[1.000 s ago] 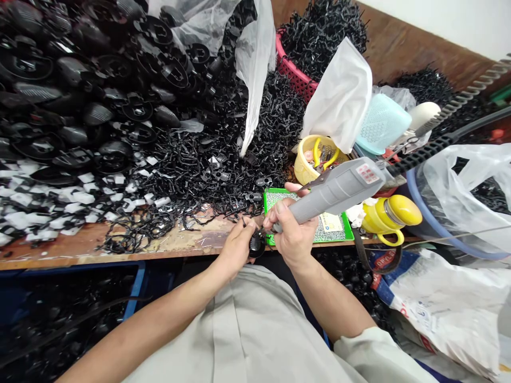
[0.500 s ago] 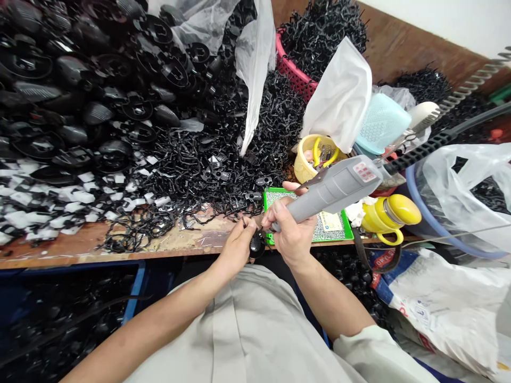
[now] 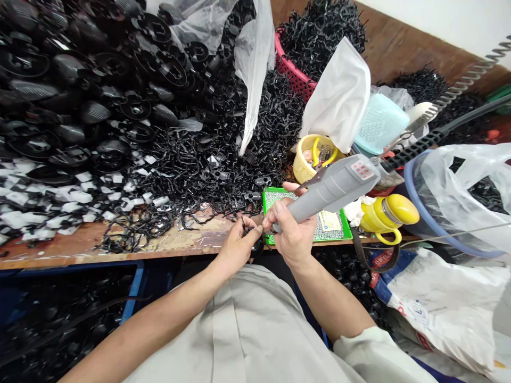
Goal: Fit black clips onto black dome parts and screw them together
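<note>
My right hand is closed around a grey electric screwdriver, which lies slanted with its cord end up to the right. My left hand is closed on a small black plastic part, mostly hidden under the fingers at the bench edge. Both hands' fingertips meet near the screwdriver's tip, which they cover. Just beyond my right hand lies a green tray of tiny silvery pieces that look like screws, with a pale label among them.
Loose black strips, white pieces and rounded black housings heap the bench. At right stand a yellow bowl, a yellow cup and a blue-rimmed tub. A coiled cord runs to the screwdriver.
My left fingers have shifted over the black part, the thumb reaching further right to the right fingertips, so less of the part shows. The screwdriver has barely moved.
</note>
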A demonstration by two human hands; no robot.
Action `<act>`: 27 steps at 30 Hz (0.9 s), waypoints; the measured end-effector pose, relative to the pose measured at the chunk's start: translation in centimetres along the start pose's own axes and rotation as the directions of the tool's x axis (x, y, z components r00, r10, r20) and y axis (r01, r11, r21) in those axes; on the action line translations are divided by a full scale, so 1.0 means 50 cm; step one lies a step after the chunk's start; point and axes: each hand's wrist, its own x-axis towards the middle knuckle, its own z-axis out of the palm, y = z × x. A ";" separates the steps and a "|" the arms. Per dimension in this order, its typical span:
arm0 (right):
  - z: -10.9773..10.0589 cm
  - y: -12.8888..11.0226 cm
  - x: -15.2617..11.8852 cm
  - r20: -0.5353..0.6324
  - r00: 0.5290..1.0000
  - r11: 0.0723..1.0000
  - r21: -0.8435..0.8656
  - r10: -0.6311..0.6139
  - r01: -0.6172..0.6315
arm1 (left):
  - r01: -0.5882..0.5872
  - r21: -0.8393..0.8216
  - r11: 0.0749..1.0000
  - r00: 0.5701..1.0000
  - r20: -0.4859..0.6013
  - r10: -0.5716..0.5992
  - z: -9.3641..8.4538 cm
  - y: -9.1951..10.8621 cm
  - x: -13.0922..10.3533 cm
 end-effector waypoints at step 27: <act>-0.002 0.017 0.000 0.025 0.999 0.998 -0.050 0.045 -0.043 | -0.045 0.086 0.995 0.999 -0.024 0.047 0.001 -0.001 0.000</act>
